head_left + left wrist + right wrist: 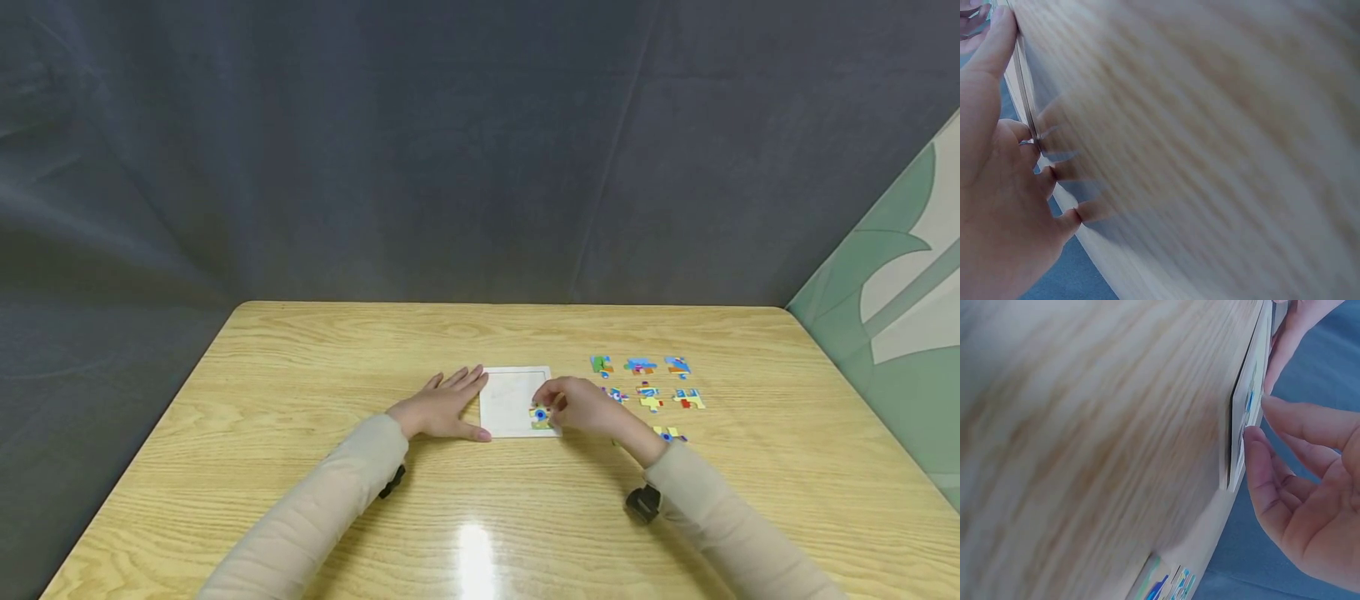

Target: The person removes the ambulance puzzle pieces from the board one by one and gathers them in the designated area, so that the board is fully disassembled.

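Observation:
A white square puzzle tray [510, 403] lies flat on the wooden table. My left hand [444, 407] rests at its left side, fingers spread, with the thumb at the lower left corner and fingertips at the upper left edge. In the tray's lower right corner sits a jigsaw piece [540, 414] with a blue round spot on yellow-green. My right hand [585, 407] reaches over the tray's right edge, its thumb and forefinger curled about this piece. In the right wrist view the fingertips [1252, 432] are right at the tray's surface.
Several loose jigsaw pieces lie in rows right of the tray, among them a yellow and red one [688, 398] and a blue and orange one [678, 367]. The right forearm covers part of the lowest row. A dark curtain [480, 150] hangs behind the table [337, 350].

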`<act>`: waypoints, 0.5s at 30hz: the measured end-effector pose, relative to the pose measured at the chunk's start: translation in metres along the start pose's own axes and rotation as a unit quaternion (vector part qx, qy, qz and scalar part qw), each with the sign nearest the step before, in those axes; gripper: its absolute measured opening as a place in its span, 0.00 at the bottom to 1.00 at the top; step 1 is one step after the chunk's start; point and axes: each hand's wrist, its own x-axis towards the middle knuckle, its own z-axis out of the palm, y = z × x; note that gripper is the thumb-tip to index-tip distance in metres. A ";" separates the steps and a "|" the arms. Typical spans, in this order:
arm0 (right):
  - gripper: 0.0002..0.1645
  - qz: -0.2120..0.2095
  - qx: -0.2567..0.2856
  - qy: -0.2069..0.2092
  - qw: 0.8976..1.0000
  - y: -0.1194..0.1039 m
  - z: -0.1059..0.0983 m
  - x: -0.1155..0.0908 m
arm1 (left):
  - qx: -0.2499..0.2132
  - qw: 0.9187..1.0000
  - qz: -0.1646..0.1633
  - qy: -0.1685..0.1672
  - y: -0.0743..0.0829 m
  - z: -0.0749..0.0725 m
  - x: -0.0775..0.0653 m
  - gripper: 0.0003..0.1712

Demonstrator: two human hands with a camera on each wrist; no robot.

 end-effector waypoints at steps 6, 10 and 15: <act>0.22 0.004 -0.006 -0.016 1.000 0.001 0.002 0.004 | -0.001 1.000 -0.003 0.000 0.001 -0.001 -0.001 0.55; 0.22 0.002 -0.020 -0.019 1.000 -0.001 0.003 0.005 | 0.000 1.000 -0.002 0.000 0.001 -0.001 -0.001 0.55; 0.21 0.004 -0.029 -0.022 0.999 -0.001 0.004 0.006 | -0.001 1.000 -0.001 0.000 0.001 -0.001 -0.001 0.55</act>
